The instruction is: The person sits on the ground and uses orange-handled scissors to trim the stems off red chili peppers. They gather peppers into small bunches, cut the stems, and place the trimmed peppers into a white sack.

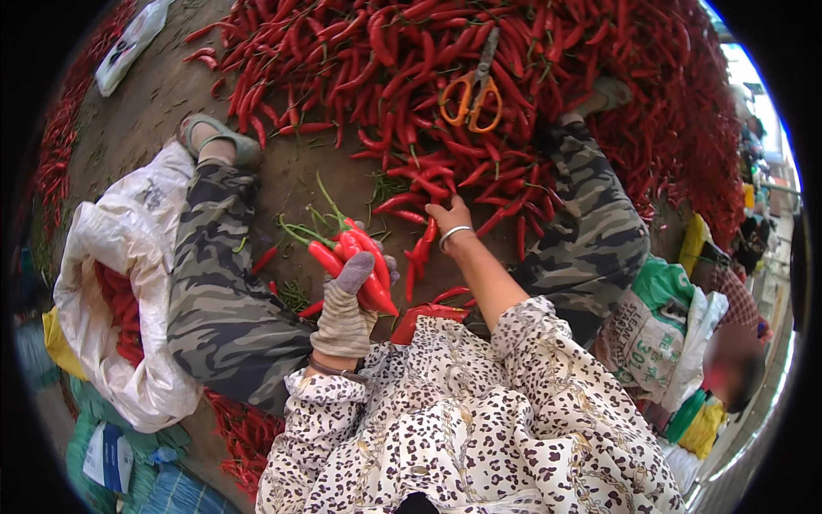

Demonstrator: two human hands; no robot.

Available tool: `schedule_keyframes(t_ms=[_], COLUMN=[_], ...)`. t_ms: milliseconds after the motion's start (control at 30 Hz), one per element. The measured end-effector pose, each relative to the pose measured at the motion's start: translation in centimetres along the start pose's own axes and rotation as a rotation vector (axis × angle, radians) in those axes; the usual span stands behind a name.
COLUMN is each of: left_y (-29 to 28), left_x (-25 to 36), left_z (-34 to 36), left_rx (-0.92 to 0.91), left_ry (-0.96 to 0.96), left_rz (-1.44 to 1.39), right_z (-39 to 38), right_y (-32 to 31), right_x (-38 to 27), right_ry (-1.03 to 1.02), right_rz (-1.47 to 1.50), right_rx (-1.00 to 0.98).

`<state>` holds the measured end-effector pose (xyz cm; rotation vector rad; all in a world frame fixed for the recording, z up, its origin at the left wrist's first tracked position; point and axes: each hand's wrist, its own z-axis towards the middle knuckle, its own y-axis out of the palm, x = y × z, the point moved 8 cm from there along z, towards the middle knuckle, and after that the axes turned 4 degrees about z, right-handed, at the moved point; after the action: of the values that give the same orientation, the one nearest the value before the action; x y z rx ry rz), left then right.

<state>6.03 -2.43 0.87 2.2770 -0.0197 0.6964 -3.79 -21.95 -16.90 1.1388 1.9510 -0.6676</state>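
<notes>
My left hand (pixel 360 295), in a striped, grey-fingered glove, is closed round a small bunch of red chili peppers (pixel 349 248). Their long green stems point up and away from me. To the right of it, my bare right hand (pixel 452 218), a bracelet at its wrist, reaches to the near edge of a large heap of chili peppers (pixel 385 51). Its thumb and fingers close on a red pepper (pixel 449 183) there; the fingertips are partly hidden among the peppers. Scissors (pixel 470 103) with orange handles lie on the heap beyond the right hand.
My legs in camouflage trousers (pixel 218 248) spread on both sides. A white sack (pixel 158 360) holding red peppers stands at the left. Green and white sacks (pixel 651 330) lie at the right. A white plastic bag (pixel 133 44) rests far left. Another person (pixel 736 360) is at the right edge.
</notes>
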Motion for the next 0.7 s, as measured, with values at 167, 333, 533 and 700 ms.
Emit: schedule_keyframes(t_ms=[167, 333, 533, 700], left_y=[-0.9, -2.2, -1.8, -2.2], left_x=[-0.1, -0.7, -0.2, -0.8], left_z=[0.6, 1.7, 1.7, 1.7], left_rx=[0.01, 0.042, 0.054, 0.032], left_ry=[0.029, 0.072, 0.103, 0.103], left_rz=[-0.036, 0.05, 0.262, 0.328], right_z=[-2.3, -3.9, -7.5, -11.5], right_y=[0.8, -1.7, 1.3, 4.7], right_x=[-2.9, -5.1, -9.4, -11.2], right_ry=[0.343, 0.306, 0.184, 0.09], right_rz=[0.01, -0.057, 0.075, 0.204], right_rx=[-0.253, -0.168, -0.409, -0.66])
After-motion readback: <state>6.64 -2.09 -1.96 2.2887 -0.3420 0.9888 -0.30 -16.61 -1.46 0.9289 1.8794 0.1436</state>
